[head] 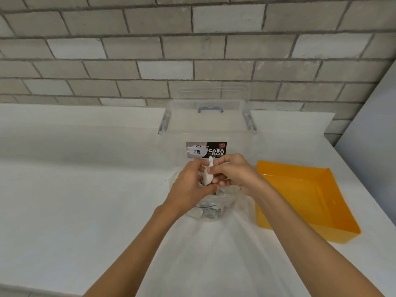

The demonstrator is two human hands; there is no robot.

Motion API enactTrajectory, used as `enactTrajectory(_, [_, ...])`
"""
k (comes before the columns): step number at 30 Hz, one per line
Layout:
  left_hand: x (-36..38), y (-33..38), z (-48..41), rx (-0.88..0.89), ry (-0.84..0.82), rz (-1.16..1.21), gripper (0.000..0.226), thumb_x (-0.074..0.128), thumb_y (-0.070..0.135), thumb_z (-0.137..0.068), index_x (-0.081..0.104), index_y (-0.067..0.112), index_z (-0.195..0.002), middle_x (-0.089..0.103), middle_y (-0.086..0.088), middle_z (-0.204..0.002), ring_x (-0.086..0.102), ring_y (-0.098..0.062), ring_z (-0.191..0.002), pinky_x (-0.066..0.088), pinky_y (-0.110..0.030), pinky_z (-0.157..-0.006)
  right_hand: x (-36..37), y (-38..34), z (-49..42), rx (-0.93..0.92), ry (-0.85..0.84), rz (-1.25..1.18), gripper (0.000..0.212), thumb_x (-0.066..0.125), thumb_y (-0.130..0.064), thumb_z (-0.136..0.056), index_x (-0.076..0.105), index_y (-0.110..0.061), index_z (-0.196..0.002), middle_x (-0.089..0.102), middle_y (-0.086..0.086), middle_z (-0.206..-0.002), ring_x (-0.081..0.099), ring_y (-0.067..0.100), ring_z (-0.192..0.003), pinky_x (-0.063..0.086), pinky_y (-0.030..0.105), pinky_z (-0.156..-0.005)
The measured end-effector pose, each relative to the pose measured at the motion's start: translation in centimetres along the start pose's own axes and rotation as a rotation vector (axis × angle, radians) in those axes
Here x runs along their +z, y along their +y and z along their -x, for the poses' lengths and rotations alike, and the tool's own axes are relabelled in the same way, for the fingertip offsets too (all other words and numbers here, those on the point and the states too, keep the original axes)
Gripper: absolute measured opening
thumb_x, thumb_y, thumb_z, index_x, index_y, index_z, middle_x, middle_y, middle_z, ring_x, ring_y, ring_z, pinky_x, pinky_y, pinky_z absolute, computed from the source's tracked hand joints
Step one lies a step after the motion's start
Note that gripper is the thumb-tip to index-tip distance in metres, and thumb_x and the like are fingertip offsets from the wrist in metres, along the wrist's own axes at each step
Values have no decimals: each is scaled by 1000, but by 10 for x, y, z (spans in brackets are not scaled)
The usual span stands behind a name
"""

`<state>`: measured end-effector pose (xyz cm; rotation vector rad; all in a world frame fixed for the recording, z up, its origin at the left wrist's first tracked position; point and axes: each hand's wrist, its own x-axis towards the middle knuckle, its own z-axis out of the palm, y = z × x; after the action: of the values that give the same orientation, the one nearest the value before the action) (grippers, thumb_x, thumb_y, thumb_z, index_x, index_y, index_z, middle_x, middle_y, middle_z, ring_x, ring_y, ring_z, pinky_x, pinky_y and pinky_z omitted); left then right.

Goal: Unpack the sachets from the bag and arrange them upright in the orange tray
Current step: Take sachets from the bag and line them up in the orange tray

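Observation:
A clear plastic bag (211, 207) with several small sachets inside lies on the white counter in front of me. My left hand (188, 189) grips the bag near its top, fingers curled. My right hand (233, 172) pinches a white sachet (207, 177) that sticks up between both hands, over the bag's mouth. The orange tray (304, 202) sits to the right of the bag, and I see nothing in it.
A clear plastic storage box (205, 129) with a black "CASA BOX" label stands just behind the hands, its lid leaning on the grey brick wall. White counter (85, 200) spreads left; a pale panel (375, 136) borders the right.

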<state>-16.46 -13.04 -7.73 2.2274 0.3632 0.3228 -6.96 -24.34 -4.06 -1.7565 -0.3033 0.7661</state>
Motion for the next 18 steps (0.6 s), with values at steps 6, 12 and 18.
enactTrajectory(6, [1,-12,-4,40,102,92,14,69,17,-84,66,24,-96,66,4,-75,56,-7,-63,48,-22,-59,-8,1,0,-26,-75,92,5,64,-14,-90,67,-12,-93,71,5,-77,61,7,-58,42,19,-55])
enactTrajectory(12, [-11,-23,-13,-45,52,262,5,69,16,-86,72,19,-85,70,-11,-80,58,-17,-68,52,-35,-62,-13,8,-8,-214,102,248,19,67,-10,-83,65,-23,-95,65,1,-79,60,9,-60,43,18,-57])
enactTrajectory(18, [-24,-8,-32,-22,-23,341,12,68,11,-86,72,8,-97,69,-18,-88,63,-20,-73,58,-31,-60,-20,4,-10,-375,10,478,36,62,-2,-84,67,-23,-112,62,-1,-93,57,5,-76,46,19,-69])
